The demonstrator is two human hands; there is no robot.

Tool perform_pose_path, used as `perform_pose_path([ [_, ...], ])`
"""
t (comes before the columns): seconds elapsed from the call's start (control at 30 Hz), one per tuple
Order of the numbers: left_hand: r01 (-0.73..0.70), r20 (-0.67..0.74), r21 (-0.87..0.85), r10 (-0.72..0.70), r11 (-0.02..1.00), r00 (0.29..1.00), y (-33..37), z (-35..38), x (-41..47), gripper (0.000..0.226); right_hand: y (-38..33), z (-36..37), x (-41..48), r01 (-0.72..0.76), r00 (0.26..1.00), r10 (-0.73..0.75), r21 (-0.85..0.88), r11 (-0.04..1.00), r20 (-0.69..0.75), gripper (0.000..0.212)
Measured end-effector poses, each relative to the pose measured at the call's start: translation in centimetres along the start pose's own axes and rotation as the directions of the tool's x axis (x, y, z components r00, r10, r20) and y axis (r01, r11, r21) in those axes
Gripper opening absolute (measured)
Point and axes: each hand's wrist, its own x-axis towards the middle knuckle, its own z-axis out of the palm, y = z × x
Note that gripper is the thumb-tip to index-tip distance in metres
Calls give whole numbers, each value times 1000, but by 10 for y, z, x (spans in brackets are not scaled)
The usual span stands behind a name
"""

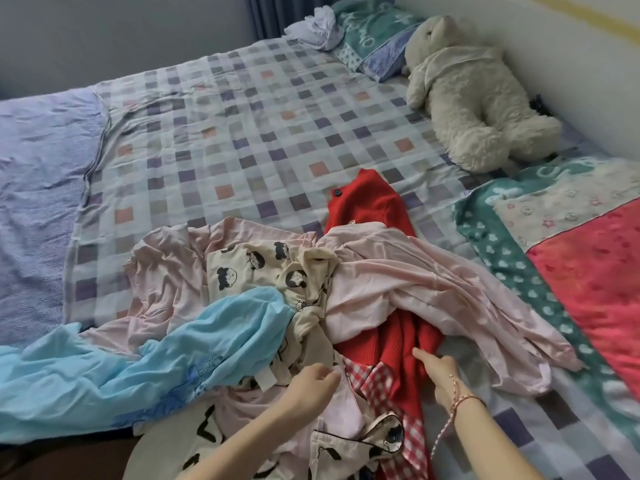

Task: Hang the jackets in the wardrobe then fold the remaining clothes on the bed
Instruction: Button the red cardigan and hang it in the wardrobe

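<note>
Head view: we look down on a bed with a lilac, grey and salmon checked sheet (pixel 242 133). Its right edge runs against a white wall (pixel 554 46), where a cream plush bear (pixel 478 98) lies. A crumpled lilac-blue quilt (pixel 34 168) covers the left side, and a teal and red patterned towel blanket (pixel 588 254) covers the right. Between them the middle of the sheet is open, from the clothes up to a teal pillow (pixel 374 39) at the head.

At the near edge the clothes lie in one tangled heap. A light blue thin garment (pixel 138 358) trails off left, a pale pink soft garment (pixel 398 282) spreads right, and cream cloth printed with cartoon faces (pixel 249 268) sits between them. A red knitted sweater with a dark button (pixel 367 206) runs under the pink one, beside red-and-white gingham cloth (pixel 381 386).

Our right grip (pixel 436 372) is at the sweater's near right edge, thumb on the knit and fingers curled under it, holding it. Our left grip (pixel 311 382) is loosely curled over the pink and cream cloth just left of the sweater; whether it has hold of anything we cannot tell.
</note>
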Motion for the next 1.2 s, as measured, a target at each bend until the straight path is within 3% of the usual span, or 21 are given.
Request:
perform_pose_path([
  [0.1,-52,15,-76,53,996,998,14,3,-10,29,-37,5,-26,39,991,-56,138,990,121,6],
  [0.17,-94,28,-198,102,976,994,33,3,-21,28,-63,7,-64,144,959,-181,176,974,219,15],
  [0.23,-113,24,-338,128,934,991,53,-1,-28,22,-86,7,-122,329,857,-332,77,941,394,10],
  [0.27,-102,23,-439,124,893,992,63,-7,-33,28,-94,5,-153,459,770,-393,-9,888,502,6],
  [0.33,36,104,-703,53,710,993,73,-25,-37,55,-97,2,-205,714,564,-408,-176,678,718,10],
  [0.37,124,184,-781,36,613,982,77,-35,-47,63,-92,-1,-231,825,478,-379,-258,502,792,14],
  [0.43,213,282,-775,23,595,959,78,-49,-66,53,-68,8,-262,920,390,-301,-380,91,870,16],
  [0.47,220,278,-745,-7,630,961,71,-51,-77,38,-51,8,-278,926,356,-274,-377,-27,893,22],
  [0.5,222,254,-704,-53,675,966,64,-51,-91,22,-34,6,-293,942,322,-226,-334,-17,919,31],
  [0.53,213,226,-674,-78,707,971,56,-51,-101,11,-20,3,-300,937,333,-178,-304,172,926,39],
  [0.57,207,206,-664,-90,719,974,47,-52,-109,4,-10,-4,-302,833,378,-110,-286,473,919,46],
  [0.6,186,195,-657,-74,731,978,43,-55,-125,2,-6,-15,-305,635,419,-90,-221,740,903,54],
  [0.63,179,186,-635,-76,751,980,41,-60,-142,7,-2,-25,-295,443,544,-146,-135,886,826,66],
  [0.67,168,183,-601,-70,781,981,38,-65,-163,11,1,-37,-286,356,698,-201,-90,930,687,83],
  [0.7,148,191,-562,-46,814,981,37,-67,-188,10,6,-45,-277,385,801,-275,-106,917,532,105],
  [0.73,130,216,-507,-20,852,976,36,-69,-208,10,10,-49,-266,464,837,-358,-190,865,414,127],
  [0.8,67,278,-366,40,928,960,32,-69,-251,18,9,-51,-253,581,804,-473,-306,754,360,146],
  [0.93,36,409,-317,102,948,907,13,-65,-309,22,5,-43,-245,652,758,-440,-523,549,482,113],
  [1.0,21,451,-313,130,949,883,0,-66,-315,40,7,-38,-233,615,784,-347,-567,548,515,91],
  [1.1,19,460,-346,152,938,875,-22,-66,-326,56,15,-41,-233,570,807,-225,-621,538,546,36],
  [1.2,-1,447,-373,181,928,876,-31,-65,-339,37,27,-35,-242,455,806,-84,-522,721,586,64],
])
